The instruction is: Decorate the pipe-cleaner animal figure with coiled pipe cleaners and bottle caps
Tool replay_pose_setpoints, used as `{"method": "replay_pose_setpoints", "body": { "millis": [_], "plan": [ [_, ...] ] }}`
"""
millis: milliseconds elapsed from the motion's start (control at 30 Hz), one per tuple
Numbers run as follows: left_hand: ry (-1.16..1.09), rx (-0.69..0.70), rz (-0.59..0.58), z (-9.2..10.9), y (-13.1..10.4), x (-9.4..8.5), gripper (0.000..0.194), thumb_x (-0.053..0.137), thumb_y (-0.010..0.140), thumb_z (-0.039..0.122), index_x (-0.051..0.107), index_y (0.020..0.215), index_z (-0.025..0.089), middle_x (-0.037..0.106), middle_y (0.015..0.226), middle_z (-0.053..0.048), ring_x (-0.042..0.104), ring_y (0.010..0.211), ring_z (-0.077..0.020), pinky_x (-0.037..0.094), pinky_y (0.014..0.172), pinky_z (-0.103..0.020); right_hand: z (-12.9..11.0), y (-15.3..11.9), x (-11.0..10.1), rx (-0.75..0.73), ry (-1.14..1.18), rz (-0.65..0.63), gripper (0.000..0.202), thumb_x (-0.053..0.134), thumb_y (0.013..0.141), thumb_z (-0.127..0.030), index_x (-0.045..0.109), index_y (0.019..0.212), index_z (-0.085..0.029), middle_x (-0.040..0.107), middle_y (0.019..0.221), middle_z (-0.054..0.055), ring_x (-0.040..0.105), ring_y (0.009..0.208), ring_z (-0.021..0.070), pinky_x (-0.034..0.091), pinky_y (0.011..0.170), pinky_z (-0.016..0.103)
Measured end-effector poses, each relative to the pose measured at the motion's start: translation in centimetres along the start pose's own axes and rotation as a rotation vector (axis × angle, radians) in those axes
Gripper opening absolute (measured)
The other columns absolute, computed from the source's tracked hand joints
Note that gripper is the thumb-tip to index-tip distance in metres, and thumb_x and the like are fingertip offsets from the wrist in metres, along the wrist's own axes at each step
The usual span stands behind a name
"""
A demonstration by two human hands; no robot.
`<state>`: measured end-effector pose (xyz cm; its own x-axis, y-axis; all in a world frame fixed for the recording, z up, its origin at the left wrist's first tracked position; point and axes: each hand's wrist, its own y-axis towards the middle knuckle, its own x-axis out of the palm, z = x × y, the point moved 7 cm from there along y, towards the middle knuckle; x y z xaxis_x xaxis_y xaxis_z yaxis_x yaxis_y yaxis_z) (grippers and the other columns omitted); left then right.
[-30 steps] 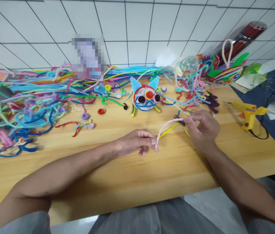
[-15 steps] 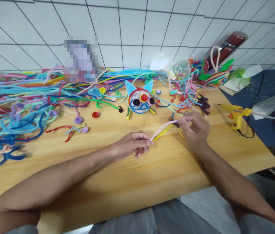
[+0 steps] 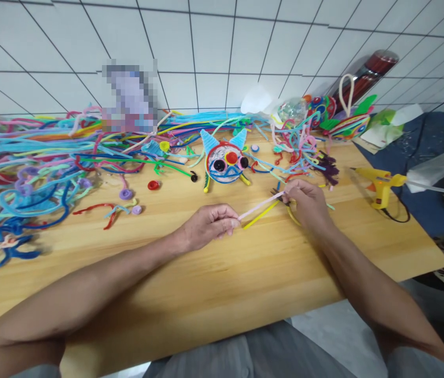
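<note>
A pale pink pipe cleaner (image 3: pixel 260 206) stretches nearly straight between my hands. My left hand (image 3: pixel 216 224) pinches its left end. At the other end, my right hand (image 3: pixel 305 202) has its fingers closed on it. Below the pink piece lies a yellow-handled pair of pliers or cutters (image 3: pixel 261 214), partly hidden by my right hand, its dark jaws just showing beside the fingers. Behind my hands stands a cat-like face (image 3: pixel 225 163) made of pipe cleaners, with light blue ears, dark eyes and a red nose.
Heaps of coloured pipe cleaners (image 3: pixel 29 173) cover the table's left and back. Small coils, one red (image 3: pixel 153 185) and one purple (image 3: pixel 125 193), lie left of the face. A yellow glue gun (image 3: pixel 383 186) stands at the right edge. Finished colourful crafts (image 3: pixel 348 126) sit at the back right.
The pink pipe cleaner was bowed and is now pulled nearly straight. My left hand has shifted slightly left and up; my right hand has turned a little.
</note>
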<state>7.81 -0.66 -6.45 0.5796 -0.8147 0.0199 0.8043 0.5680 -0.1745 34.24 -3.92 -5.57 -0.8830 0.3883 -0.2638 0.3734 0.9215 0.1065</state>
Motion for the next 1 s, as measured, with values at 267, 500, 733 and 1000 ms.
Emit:
{"method": "replay_pose_setpoints", "body": {
  "millis": [267,500,733,1000],
  "plan": [
    [-0.060,-0.108,0.003,-1.9,0.6,-0.2,0.038,0.074,0.087,0.053,0.066,0.089,0.016,0.064,0.066,0.004,0.049,0.049,-0.0061,0.039,0.046,-0.019,-1.2,-0.1,0.5,-0.168,-0.336,-0.085,0.028,0.066,0.091,-0.042,0.067,0.072,-0.023,0.065,0.070,-0.001,0.059,0.071,0.0176,0.043,0.070,0.033],
    [-0.118,-0.115,-0.016,-1.6,0.7,0.0,0.042,0.078,0.085,0.055,0.067,0.090,0.015,0.064,0.067,0.004,0.048,0.046,-0.0054,0.038,0.044,-0.019,-7.3,-5.2,1.9,-0.830,-0.671,0.051,0.042,0.076,0.094,-0.033,0.065,0.134,-0.026,0.075,0.131,0.012,0.069,0.123,0.0324,0.052,0.107,0.052],
    [-0.066,-0.081,-0.017,-1.2,0.3,0.4,0.044,0.075,0.087,0.057,0.068,0.095,0.015,0.063,0.068,0.003,0.048,0.049,-0.0063,0.039,0.047,-0.020,-7.5,-7.1,6.1,-0.853,-0.696,-0.280,0.027,0.070,0.102,-0.033,0.072,0.127,-0.026,0.082,0.114,0.011,0.077,0.104,0.0264,0.058,0.094,0.043],
    [0.152,0.053,-0.042,-0.3,-0.1,0.6,0.030,0.065,0.096,0.046,0.071,0.094,0.017,0.059,0.070,0.003,0.050,0.061,-0.0103,0.038,0.058,-0.021,-5.1,-5.8,7.0,-0.625,-0.507,-0.477,0.024,0.061,0.107,-0.038,0.079,0.098,-0.026,0.082,0.084,0.005,0.074,0.075,0.0192,0.052,0.072,0.031]
  ]
}}
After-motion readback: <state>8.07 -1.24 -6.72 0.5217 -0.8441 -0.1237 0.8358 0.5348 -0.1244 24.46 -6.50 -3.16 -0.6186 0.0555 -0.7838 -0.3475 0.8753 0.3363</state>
